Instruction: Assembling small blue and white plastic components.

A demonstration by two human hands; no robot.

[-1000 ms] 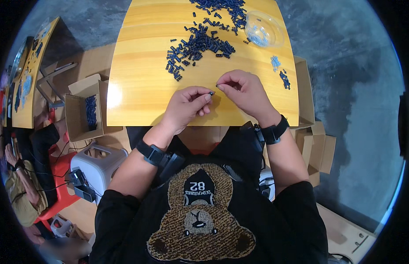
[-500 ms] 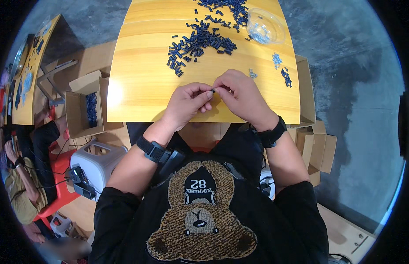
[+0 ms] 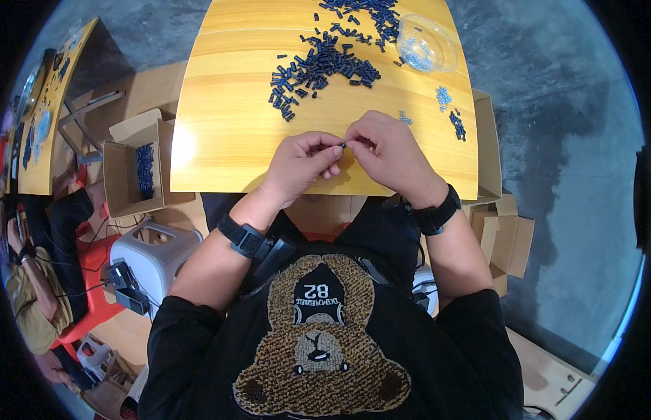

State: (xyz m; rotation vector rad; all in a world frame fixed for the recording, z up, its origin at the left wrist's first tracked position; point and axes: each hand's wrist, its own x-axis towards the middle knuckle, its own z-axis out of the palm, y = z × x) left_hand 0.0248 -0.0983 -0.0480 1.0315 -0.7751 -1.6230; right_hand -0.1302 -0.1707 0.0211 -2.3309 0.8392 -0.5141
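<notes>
Near the front edge of the wooden table (image 3: 231,164), my two hands meet at the fingertips. My left hand (image 3: 299,164) pinches a small black plastic part (image 3: 342,145) between thumb and forefinger, its other fingers curled underneath. Against the part's right end, my right hand (image 3: 387,148) has its thumb and forefinger pressed together; whatever lies between them is too small to make out. Beyond my hands spreads a heap of similar black parts (image 3: 325,61). A few small silvery pieces (image 3: 405,117) lie just past my right hand.
At the far right stands a clear round tub (image 3: 444,52) with silvery pieces inside. Small piles of silvery pieces (image 3: 444,96) and black parts (image 3: 458,127) lie nearer. Cardboard boxes (image 3: 122,178) flank the table, beside a grey stool (image 3: 161,255). Another person (image 3: 42,301) sits at left.
Both hands have shifted very slightly right, still meeting at the black part. The whole view has moved a touch; the piles look the same.
</notes>
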